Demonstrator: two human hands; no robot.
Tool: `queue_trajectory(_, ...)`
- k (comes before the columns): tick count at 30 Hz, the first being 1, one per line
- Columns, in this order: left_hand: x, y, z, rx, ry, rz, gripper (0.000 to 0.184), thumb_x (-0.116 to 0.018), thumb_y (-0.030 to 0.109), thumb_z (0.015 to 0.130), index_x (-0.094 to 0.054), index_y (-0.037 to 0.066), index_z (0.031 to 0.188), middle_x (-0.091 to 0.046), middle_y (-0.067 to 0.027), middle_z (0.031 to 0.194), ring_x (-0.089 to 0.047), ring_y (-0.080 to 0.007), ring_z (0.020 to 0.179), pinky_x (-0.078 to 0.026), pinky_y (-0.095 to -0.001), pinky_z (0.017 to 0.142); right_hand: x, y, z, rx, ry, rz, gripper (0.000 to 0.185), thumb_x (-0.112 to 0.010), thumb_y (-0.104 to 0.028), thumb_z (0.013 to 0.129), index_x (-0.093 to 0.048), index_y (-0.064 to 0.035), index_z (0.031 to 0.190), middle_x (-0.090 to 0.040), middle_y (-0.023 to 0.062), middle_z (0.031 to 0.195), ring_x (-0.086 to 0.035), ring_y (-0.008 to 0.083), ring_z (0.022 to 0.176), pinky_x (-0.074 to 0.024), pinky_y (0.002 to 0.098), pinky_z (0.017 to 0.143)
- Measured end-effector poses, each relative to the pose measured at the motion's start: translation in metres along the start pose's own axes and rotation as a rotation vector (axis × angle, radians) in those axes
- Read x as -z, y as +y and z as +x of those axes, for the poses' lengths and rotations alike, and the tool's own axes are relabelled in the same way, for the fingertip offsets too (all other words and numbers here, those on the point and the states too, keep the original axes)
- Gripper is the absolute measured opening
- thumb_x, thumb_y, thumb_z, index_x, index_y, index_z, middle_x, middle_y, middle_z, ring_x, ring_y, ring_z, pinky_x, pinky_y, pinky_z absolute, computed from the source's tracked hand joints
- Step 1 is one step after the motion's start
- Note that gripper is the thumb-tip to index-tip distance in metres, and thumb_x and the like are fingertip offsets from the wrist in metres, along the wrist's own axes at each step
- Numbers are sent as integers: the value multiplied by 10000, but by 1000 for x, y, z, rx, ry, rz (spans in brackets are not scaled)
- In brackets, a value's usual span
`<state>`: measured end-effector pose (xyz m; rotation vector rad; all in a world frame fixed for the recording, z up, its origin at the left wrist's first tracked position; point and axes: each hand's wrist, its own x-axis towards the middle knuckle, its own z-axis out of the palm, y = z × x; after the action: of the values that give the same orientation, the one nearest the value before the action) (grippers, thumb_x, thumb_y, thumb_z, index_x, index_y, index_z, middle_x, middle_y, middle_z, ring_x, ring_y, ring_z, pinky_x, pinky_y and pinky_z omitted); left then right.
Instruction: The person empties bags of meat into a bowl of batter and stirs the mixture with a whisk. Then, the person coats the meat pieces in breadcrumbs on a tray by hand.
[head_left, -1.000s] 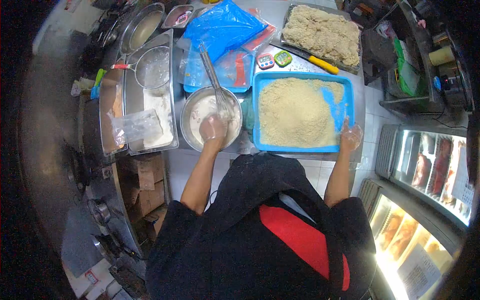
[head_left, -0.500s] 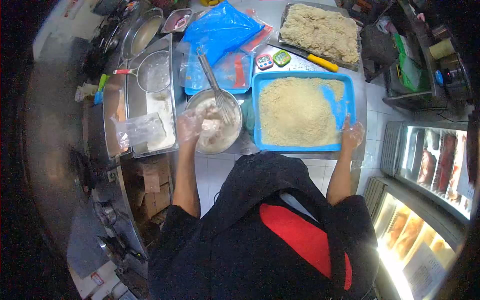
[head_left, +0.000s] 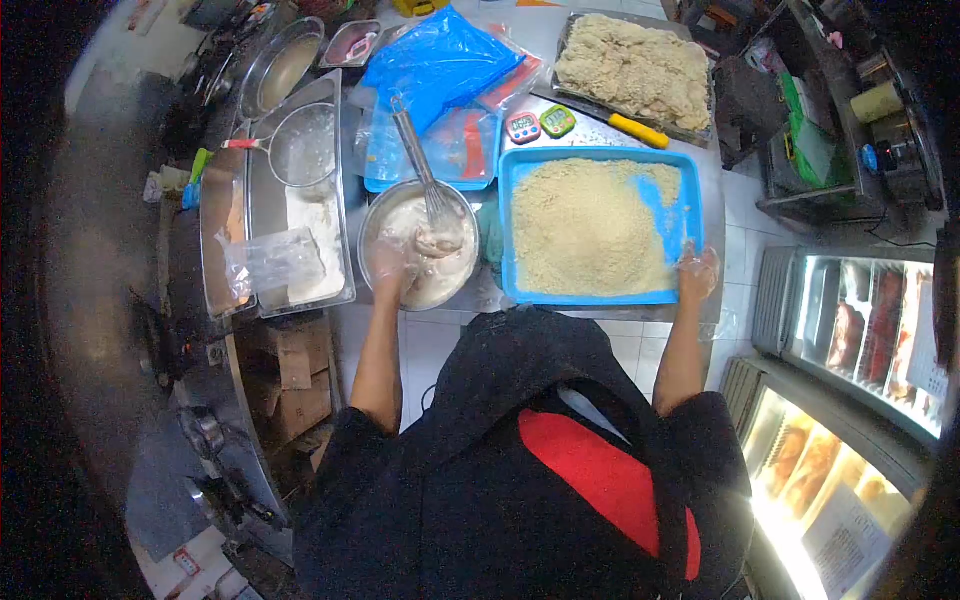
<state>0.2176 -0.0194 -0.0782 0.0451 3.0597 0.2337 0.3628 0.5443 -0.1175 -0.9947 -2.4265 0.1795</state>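
My left hand [head_left: 391,264], in a clear plastic glove, reaches into a round metal bowl [head_left: 366,215] of pale, creamy batter [head_left: 448,275]. Its fingers are blurred, so their pose is unclear. A pinkish-beige, coated piece [head_left: 437,241] sits in the batter by the wires of a whisk [head_left: 424,170], whose handle leans on the far rim. My right hand [head_left: 699,272], also gloved, is closed on the right rim of a blue tray [head_left: 600,298]. Pale crumbs [head_left: 590,225] are heaped in that tray, with its blue bottom showing at the right.
Left of the bowl, a metal pan [head_left: 345,270] holds white powder, a sieve [head_left: 303,145] and a plastic bag [head_left: 280,260]. Behind are a blue bag [head_left: 440,65], two timers [head_left: 540,124], a yellow-handled knife [head_left: 638,131] and a tray of crumb-coated pieces [head_left: 635,70]. Lit display fridges [head_left: 865,330] stand at right.
My left hand has lowered into the bowl, and the pinkish piece now lies by the whisk, right of the fingers. My right hand stays at the tray's rim. The view has shifted slightly.
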Motion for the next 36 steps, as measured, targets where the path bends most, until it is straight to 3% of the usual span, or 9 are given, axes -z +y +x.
queue_trajectory(4, 6, 26, 9, 75, -230, 57, 369, -630, 341, 683, -645, 9, 843, -621, -195, 873, -605, -326, 799, -468, -379, 740, -3, 4, 0, -93, -112, 8, 404, -587, -404, 766, -620, -5, 822, -612, 155, 852, -575, 307, 833, -468, 381, 745)
queue_trajectory(7, 35, 55, 3, 108, -295, 38, 425, -645, 390, 662, -647, -6, 816, -617, -213, 855, -603, -334, 816, -474, -382, 726, -14, 14, 6, 395, 313, -232, 357, -613, -382, 749, -577, -28, 726, -584, 84, 669, -569, 236, 595, -483, 344, 536)
queue_trajectory(17, 17, 8, 3, -96, -126, 87, 341, -635, 297, 704, -633, -15, 842, -634, -172, 835, -614, -279, 736, -474, -366, 651, -3, 2, 1, 155, 154, -128, 366, -618, -396, 733, -598, -32, 775, -599, 109, 739, -582, 265, 699, -486, 353, 647)
queue_trajectory(19, 45, 3, 0, 123, -302, -502, 293, -630, 264, 725, -632, -7, 837, -633, -130, 813, -588, -222, 705, -457, -341, 624, 9, -10, 1, -95, -75, -39, 399, -599, -388, 753, -623, -7, 869, -620, 146, 822, -581, 312, 831, -461, 388, 749)
queue_trajectory(21, 63, 11, -12, 246, -242, -991, 243, -641, 236, 735, -633, 9, 821, -611, -63, 764, -530, -144, 684, -425, -298, 593, -9, 2, -2, 44, 90, -144, 343, -605, -368, 742, -600, -27, 773, -607, 126, 770, -586, 279, 724, -483, 368, 664)
queue_trajectory(25, 82, 16, -10, 264, -246, -823, 301, -634, 282, 738, -627, -7, 824, -625, -126, 749, -560, -207, 670, -434, -331, 609, -28, 26, -2, 176, 132, -21, 341, -595, -358, 746, -591, -17, 763, -611, 135, 783, -585, 302, 709, -485, 383, 659)
queue_trajectory(28, 87, 20, -8, 119, -178, -518, 404, -598, 379, 752, -623, -18, 820, -619, -191, 766, -587, -288, 693, -443, -376, 632, -7, 48, 27, 211, -336, 77, 358, -589, -350, 746, -586, -2, 830, -614, 148, 844, -575, 338, 749, -473, 402, 687)
queue_trajectory(31, 90, 28, -2, 33, -108, -186, 452, -571, 425, 761, -630, -21, 802, -610, -214, 773, -595, -320, 711, -451, -395, 646, -1, 55, 34, -77, -315, 38, 365, -588, -317, 748, -568, 10, 908, -600, 166, 936, -569, 352, 787, -465, 416, 668)
queue_trajectory(36, 113, 92, -1, 168, -18, 102, 421, -581, 417, 748, -643, 1, 751, -615, -192, 735, -592, -316, 676, -448, -402, 635, -15, 52, 4, -31, -83, -82, 351, -585, -304, 759, -541, -21, 961, -574, 164, 891, -557, 341, 805, -450, 412, 712)
